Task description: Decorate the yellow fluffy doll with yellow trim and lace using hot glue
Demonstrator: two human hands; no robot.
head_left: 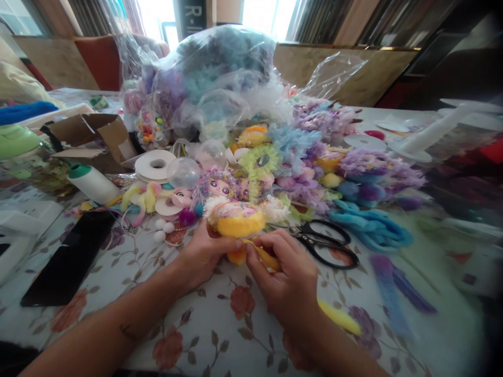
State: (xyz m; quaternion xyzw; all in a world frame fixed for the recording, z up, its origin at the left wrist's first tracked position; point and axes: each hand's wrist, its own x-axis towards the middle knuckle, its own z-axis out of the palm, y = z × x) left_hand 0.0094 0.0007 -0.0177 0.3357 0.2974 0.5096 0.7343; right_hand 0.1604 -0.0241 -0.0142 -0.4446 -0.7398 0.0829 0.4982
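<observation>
My left hand (pixel 201 255) grips a small doll piece (pixel 240 224) with a fluffy yellow rim and white tufts at its sides; its printed face tilts up and away. Close beside it, my right hand (pixel 288 269) pinches a thin yellow strip (pixel 269 258) against the underside of the yellow rim. Both hands meet at the doll piece, just above the table. Black-handled scissors (pixel 310 242) lie to the right of my right hand, blades partly hidden behind it. A yellow fuzzy piece (pixel 338 316) rests near my right forearm.
Behind my hands is a heap of doll heads (pixel 220 183), purple tulle (pixel 301 188) and a big clear bag (pixel 231 63). At left are a black phone (pixel 68 262), a thread cone (pixel 94 184) and a cardboard box (pixel 88 133). Blue yarn (pixel 373 226) lies right, on the flowered tablecloth (pixel 212 319).
</observation>
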